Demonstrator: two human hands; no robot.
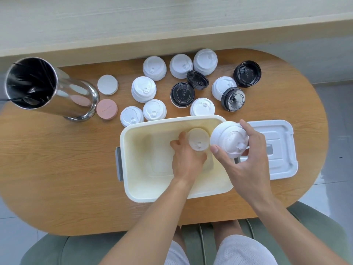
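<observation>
Nearest me: a lap in white shorts [238,251] on a green chair [72,247], with both forearms reaching away from it over the wooden desk [57,159].
Left grip [188,157]: down inside the cream bin [137,197], fingers and thumb curled round the cup in the bin [198,139]. That cup stands upright, lid up. I cannot tell whether it is touching the bin floor or just above it.
Right grip [246,163]: fingers and thumb curled round the raised cup [229,139], which is white and lidded and is held over the bin's right rim.
Relation that matters: the raised cup hangs just right of the left grip's cup, almost touching it, and higher. Its axis leans off upright, the lid tipped toward me.
Free room: most of the open bin floor lies left of the left grip and nearer me.
My judgement: the right grip is the nearer one, so I would straighten its cup, then lower it beside the other.
Beyond both grips: white lidded cups [154,109] and black-lidded ones [182,94] stand on the desk past the bin's far rim.
Right of the right grip: the bin lid [282,131], flat on the desk.
Far left of the left grip: a steel canister [51,87], a white coaster [107,84] and a pink coaster [106,109].
</observation>
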